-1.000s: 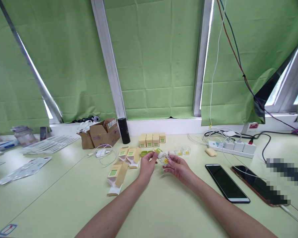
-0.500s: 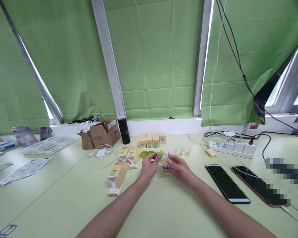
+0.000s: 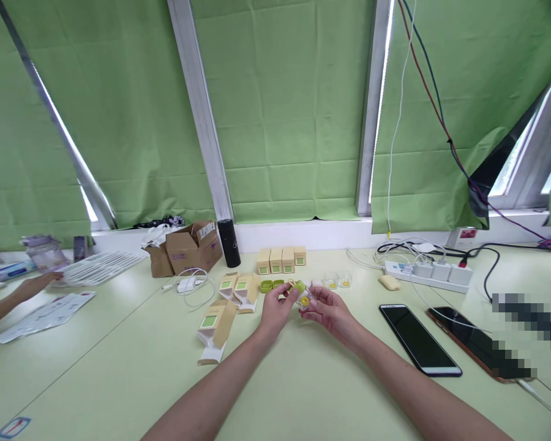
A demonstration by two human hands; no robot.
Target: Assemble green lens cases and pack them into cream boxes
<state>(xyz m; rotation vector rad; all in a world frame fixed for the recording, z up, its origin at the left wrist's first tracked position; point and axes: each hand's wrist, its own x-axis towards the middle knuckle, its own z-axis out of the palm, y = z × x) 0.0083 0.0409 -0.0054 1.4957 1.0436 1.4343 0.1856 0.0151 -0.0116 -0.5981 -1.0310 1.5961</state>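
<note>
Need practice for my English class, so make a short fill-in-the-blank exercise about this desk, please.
1. Held between the left hand and the right hand is a clear bottle with a ____-coloured cap.
2. The back row of upright small boxes numbers ____.
3. In the picture, the black cylinder stands to the ____ of the cardboard box.
4. Another person's hand shows on the picture's ____ side.

Missing words: green; four; right; left.

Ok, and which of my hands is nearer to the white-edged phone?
Right. Your right hand is left of the white-edged phone, apart from it and holding the small clear bottle; your left hand is farther left, at the bottle's green cap.
</note>
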